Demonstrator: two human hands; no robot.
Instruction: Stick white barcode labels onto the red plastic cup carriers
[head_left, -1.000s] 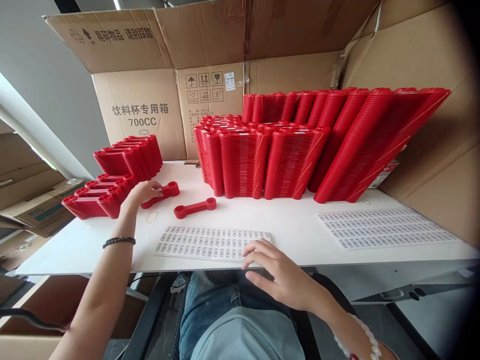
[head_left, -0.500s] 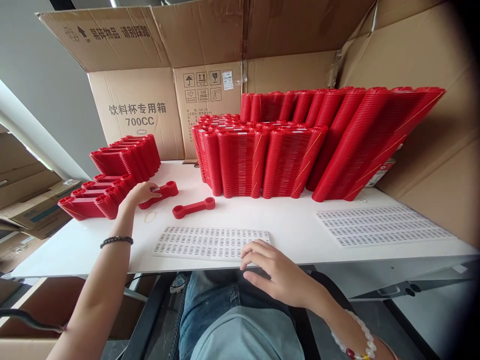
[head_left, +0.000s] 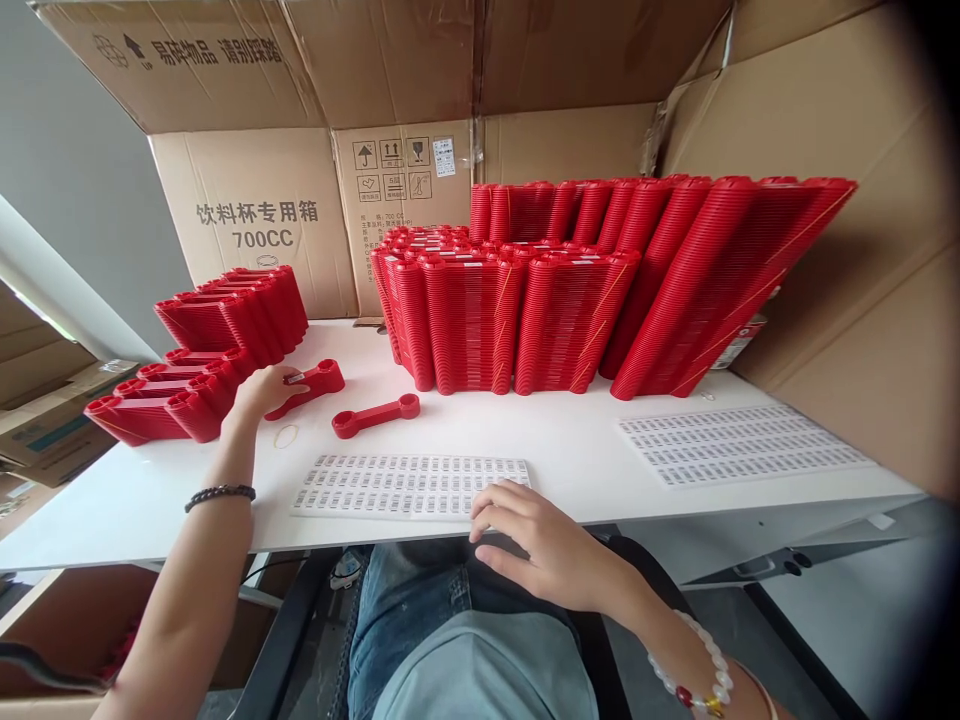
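Left hand [head_left: 264, 390] resting on one end of a red dumbbell-shaped plastic piece [head_left: 309, 386] on the white counter [head_left: 570, 440], fingers draped loosely, not clenched. Right hand [head_left: 536, 540] at the near counter edge, fingers spread, fingertips touching the barcode label sheet [head_left: 409, 485]. Second red piece [head_left: 376, 414] and rubber band [head_left: 286, 436] lying nearby.

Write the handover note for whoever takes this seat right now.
Left hand: resting on a red plastic two-ringed holder lying flat on the white table.
Right hand: fingertips on the near sheet of small barcode stickers.
A second loose red holder lies beside, with a rubber band.
Done: banded red stacks behind.
Left: both loose holders; whether stickered is unreadable.
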